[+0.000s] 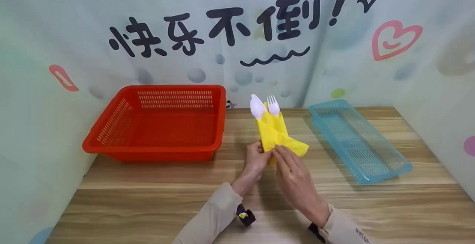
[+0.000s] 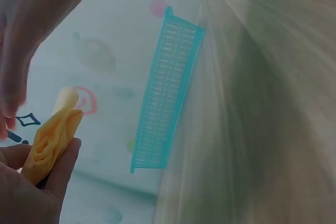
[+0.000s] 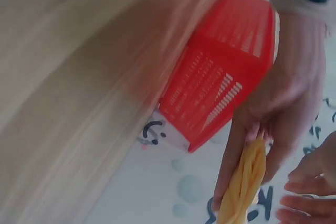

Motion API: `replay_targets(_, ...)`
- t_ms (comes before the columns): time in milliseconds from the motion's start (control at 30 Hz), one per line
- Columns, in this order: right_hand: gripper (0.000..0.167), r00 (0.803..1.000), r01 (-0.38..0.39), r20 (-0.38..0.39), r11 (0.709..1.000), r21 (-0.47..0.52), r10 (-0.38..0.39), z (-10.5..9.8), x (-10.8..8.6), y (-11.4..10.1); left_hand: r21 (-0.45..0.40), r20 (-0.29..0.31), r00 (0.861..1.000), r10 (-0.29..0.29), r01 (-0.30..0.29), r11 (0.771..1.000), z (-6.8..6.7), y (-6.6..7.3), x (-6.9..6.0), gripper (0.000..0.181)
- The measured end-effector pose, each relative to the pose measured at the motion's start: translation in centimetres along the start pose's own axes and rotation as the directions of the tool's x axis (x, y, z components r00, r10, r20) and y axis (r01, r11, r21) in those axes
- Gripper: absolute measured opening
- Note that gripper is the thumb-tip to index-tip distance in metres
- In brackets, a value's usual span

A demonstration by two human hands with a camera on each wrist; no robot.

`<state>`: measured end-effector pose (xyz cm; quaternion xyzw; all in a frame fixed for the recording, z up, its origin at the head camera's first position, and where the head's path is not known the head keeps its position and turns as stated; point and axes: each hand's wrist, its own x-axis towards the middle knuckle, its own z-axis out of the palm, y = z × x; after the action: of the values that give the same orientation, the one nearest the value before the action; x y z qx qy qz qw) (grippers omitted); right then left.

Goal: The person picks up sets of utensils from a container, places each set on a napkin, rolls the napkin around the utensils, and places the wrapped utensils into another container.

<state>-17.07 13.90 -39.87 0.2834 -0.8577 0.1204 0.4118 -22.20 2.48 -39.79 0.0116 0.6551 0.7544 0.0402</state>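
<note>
A yellow napkin [image 1: 272, 130] is wrapped around a white plastic spoon [image 1: 257, 106] and a white plastic fork [image 1: 273, 105], whose heads stick out at the top. One napkin corner juts out to the right. My left hand [image 1: 256, 160] grips the lower part of the bundle, thumb and fingers on either side, as the left wrist view shows. Just in front of the napkin is my right hand [image 1: 297, 181]; both wrist views show its fingers [image 3: 302, 200] extended and apart from the bundle. The utensils' handles are hidden inside the napkin.
A red plastic basket [image 1: 163, 149] stands on the wooden table [image 1: 148, 207] at the left. To the right, a shallow blue basket [image 1: 337, 143] lies at an angle. A printed cloth [image 1: 207, 62] hangs behind the table and along its sides.
</note>
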Motion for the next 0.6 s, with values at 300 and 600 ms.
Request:
replay_targets(300,0.044,0.99,-0.093,0.098,0.994,-0.057,0.098,0.1,-0.3,-0.1,-0.048,-0.017,1.0,0.014,-0.015,0.999,0.4,0.4,-0.1,0.039)
replay_targets(600,0.034,0.976,-0.216,0.032,0.973,0.084,0.214,0.5,-0.1,0.7,-0.066,-0.022,0.999,0.033,-0.035,0.997,0.8,-0.1,-0.2,0.039)
